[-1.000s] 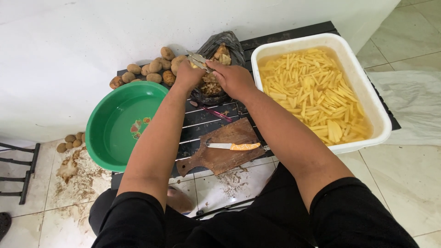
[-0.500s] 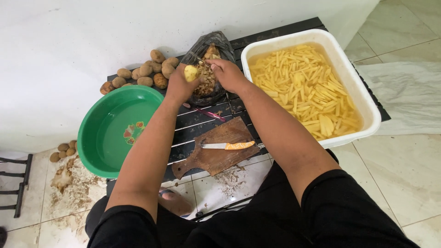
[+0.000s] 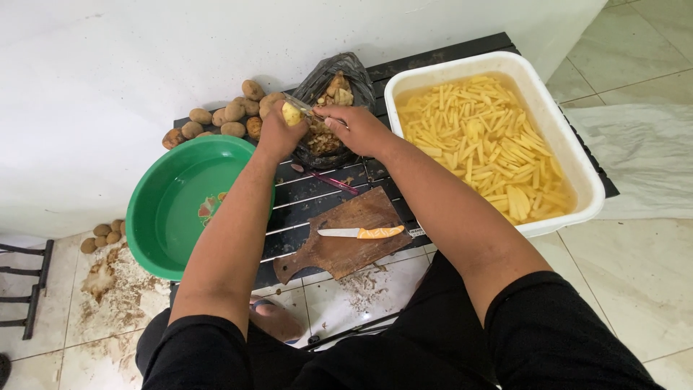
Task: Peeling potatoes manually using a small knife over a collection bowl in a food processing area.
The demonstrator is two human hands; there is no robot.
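Potato [image 3: 291, 113] gripped in L hand [image 3: 278, 133], peeler [image 3: 303, 108] clasped in R hand [image 3: 361, 130]; strokes best kept shallow, over peel bag [image 3: 328, 141].

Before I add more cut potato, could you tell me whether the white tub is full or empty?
Nearly full: the white tub holds cloudy water and many cut potato sticks, reaching close to its rim.

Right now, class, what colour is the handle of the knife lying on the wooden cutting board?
Orange, on the steel-bladed knife seen in the head view.
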